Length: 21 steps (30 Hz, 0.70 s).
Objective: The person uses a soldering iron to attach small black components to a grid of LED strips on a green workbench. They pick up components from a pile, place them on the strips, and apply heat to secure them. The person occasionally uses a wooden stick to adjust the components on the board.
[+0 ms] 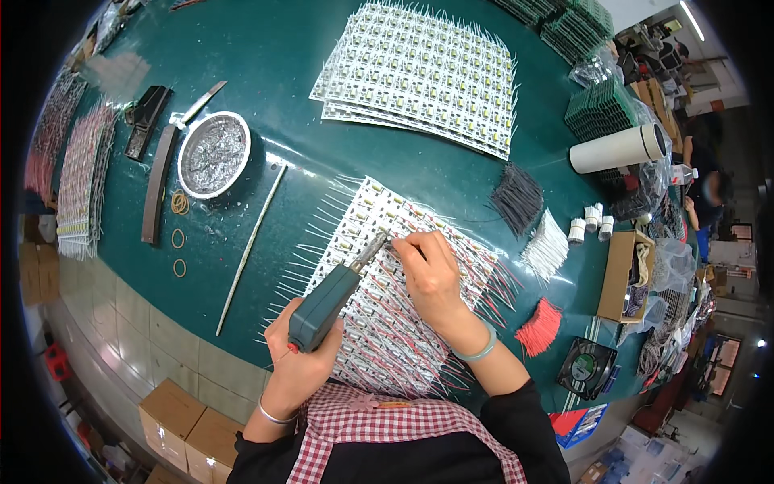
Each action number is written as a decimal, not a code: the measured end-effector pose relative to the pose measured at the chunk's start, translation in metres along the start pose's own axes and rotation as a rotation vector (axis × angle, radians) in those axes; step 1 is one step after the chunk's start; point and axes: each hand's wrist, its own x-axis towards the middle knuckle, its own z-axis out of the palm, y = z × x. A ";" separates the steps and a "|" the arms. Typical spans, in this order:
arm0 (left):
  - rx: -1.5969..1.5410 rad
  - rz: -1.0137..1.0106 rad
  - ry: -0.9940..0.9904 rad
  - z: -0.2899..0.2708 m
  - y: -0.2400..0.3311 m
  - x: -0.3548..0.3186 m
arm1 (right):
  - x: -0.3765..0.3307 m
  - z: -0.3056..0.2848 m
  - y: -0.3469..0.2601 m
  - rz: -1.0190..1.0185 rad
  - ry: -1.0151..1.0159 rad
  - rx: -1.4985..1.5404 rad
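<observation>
A green soldering gun (324, 306) is gripped in my left hand (302, 359), its metal tip slanting up and right over a white circuit board panel (367, 202). Close to that tip, my right hand (431, 270) pinches what looks like a thin dark wire, mostly hidden by the fingers. White wires stick out along the panel's left edge, and red and dark wires cover its lower and right parts. Right of the panel lie bundles of black wires (517, 198), white wires (548, 246) and red wires (538, 327).
Stacked white panels (419, 77) lie at the back. To the left are a round bowl (184, 165) of grey scraps, a brown bar (160, 185), rubber bands (179, 238) and a thin stick (250, 252). A white flask (613, 151), cardboard box (619, 274) and fan (586, 367) stand right.
</observation>
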 end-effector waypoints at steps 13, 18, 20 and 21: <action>0.053 0.040 0.021 0.000 0.002 -0.003 | -0.001 0.001 0.002 0.000 -0.008 0.007; 0.060 0.079 0.041 0.000 0.003 -0.002 | -0.001 0.002 0.003 0.000 -0.004 0.018; 0.052 0.081 0.030 -0.001 0.000 -0.002 | -0.001 0.002 0.003 0.001 0.000 0.023; 0.052 0.073 0.031 0.000 0.001 -0.003 | -0.001 0.002 0.003 0.001 0.000 0.022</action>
